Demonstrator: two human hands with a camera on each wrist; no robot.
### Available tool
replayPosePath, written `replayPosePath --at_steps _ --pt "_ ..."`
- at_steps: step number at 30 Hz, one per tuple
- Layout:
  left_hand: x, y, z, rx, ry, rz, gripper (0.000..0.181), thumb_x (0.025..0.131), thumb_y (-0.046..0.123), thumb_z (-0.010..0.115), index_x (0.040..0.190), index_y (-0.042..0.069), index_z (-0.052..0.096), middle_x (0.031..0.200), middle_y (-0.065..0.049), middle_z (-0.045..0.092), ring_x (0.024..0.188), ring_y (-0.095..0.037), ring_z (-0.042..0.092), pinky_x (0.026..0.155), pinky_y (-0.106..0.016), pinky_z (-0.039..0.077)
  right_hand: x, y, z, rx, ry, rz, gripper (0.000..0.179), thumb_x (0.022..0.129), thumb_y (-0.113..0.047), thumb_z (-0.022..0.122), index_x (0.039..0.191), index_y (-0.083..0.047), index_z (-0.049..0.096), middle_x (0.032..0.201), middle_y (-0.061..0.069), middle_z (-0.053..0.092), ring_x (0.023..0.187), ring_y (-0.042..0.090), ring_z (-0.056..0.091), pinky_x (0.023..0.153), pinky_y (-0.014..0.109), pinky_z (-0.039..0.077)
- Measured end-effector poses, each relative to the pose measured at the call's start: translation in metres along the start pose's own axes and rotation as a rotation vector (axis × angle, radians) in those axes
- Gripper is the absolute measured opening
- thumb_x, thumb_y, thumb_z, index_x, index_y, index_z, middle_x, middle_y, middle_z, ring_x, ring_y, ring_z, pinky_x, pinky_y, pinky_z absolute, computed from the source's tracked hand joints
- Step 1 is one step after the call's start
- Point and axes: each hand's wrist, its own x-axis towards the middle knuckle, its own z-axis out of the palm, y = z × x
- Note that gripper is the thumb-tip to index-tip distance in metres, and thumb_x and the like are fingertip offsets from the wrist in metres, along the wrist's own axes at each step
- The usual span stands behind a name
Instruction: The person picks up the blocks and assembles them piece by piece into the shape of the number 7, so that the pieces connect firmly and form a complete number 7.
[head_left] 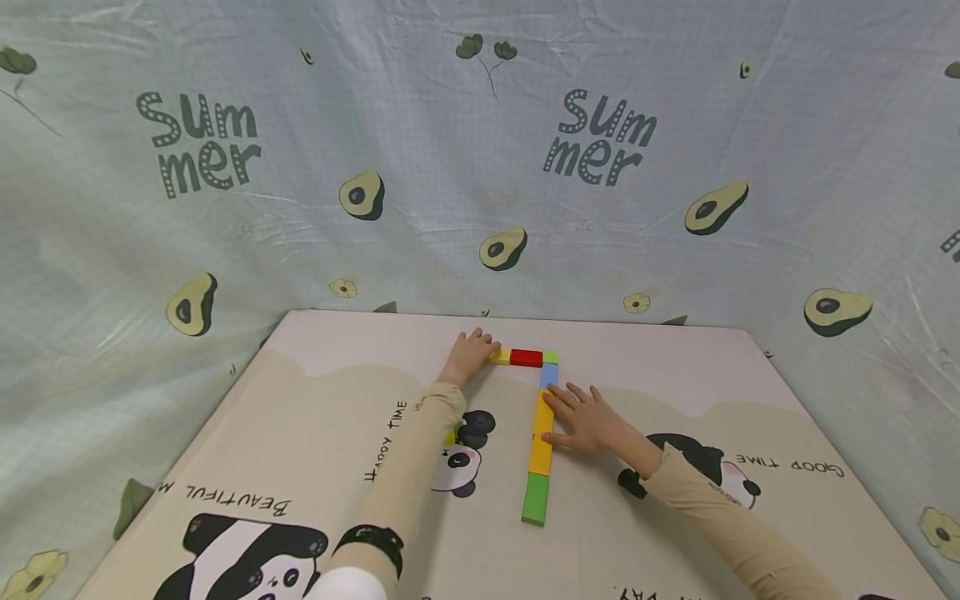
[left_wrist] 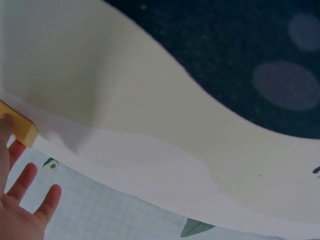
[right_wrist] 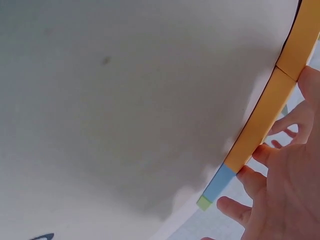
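Observation:
Wooden-looking blocks lie in an L on the table. Its short arm holds a yellow block [head_left: 501,357], a red block [head_left: 527,358] and a light green block [head_left: 551,357] at the corner. Down the long arm come a blue block [head_left: 549,375], two orange blocks [head_left: 540,457] end to end, and a green block [head_left: 536,500]. My left hand [head_left: 468,358] pinches the yellow block's outer end between thumb and index finger, other fingers extended. Along the orange blocks' right side, my right hand [head_left: 592,422] rests its spread fingertips and thumb against them.
A printed cloth with pandas and lettering covers the table [head_left: 337,450]. Behind the table's far edge hangs a curtain [head_left: 420,142] with avocado prints, which continues along both sides. A black band [head_left: 371,542] circles the left forearm.

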Motion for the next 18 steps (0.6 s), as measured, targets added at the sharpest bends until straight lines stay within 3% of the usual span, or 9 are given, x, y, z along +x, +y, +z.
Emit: replayPosePath --at_steps 9,18 --pt "-0.002 -0.002 0.001 0.014 -0.012 -0.005 0.021 0.086 0.017 0.058 0.107 0.018 0.061 0.103 -0.003 0.061 0.099 -0.021 0.05 0.087 -0.041 0.044 0.0 -0.001 0.0 -0.001 -0.01 -0.002 0.077 0.082 -0.061 0.042 0.14 -0.013 0.027 0.147 0.009 0.024 0.131 0.037 0.026 0.102 0.061 0.018" --pt "-0.007 -0.005 -0.012 0.001 -0.024 0.047 0.022 0.084 0.017 0.06 0.106 0.015 0.062 0.102 -0.004 0.06 0.098 -0.021 0.048 0.086 -0.04 0.043 0.0 -0.002 -0.002 0.011 -0.005 0.004 0.076 0.083 -0.06 0.043 0.14 -0.013 0.028 0.147 0.009 0.024 0.131 0.038 0.027 0.102 0.062 0.018"
